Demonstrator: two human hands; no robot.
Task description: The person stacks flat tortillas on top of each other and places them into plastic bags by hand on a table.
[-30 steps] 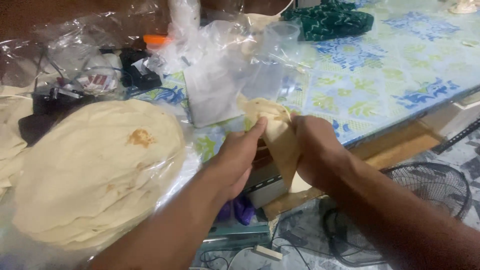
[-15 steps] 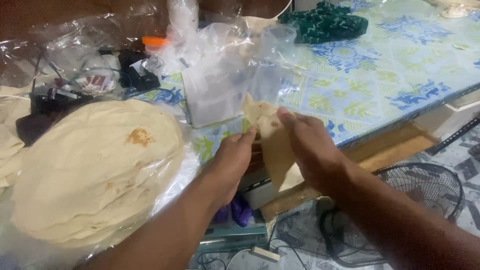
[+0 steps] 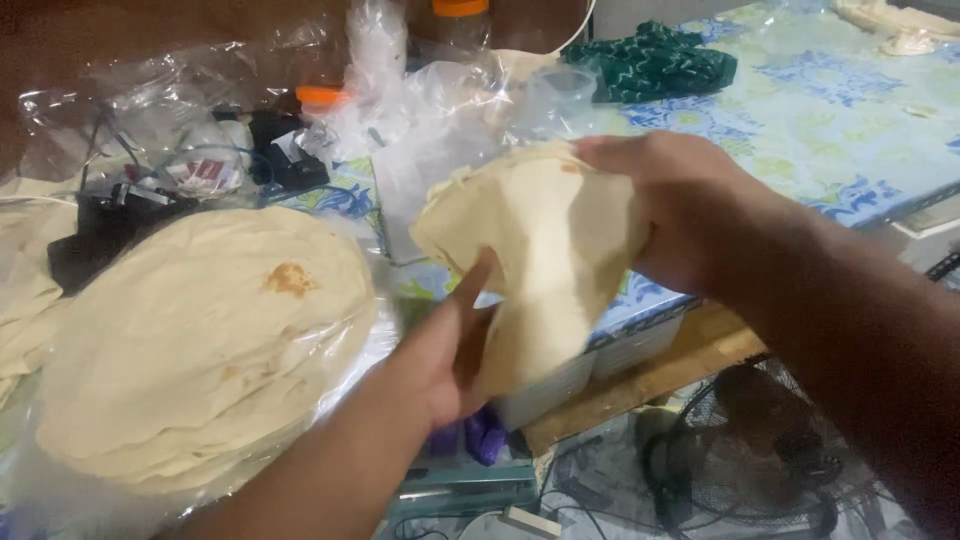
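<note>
I see clear plastic wrap [image 3: 330,370] under the big stack of flatbreads [image 3: 200,340] at left — crinkled, glossy. Behind it lies a crumpled clear bag [image 3: 150,110] over dark gadgets, with a small red-and-white label [image 3: 203,172] showing through. More bunched clear plastic bags [image 3: 420,110] stand mid-table.

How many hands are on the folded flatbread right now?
2: the right hand grips the folded flatbread at its upper right edge; the left hand supports it from below.
</note>
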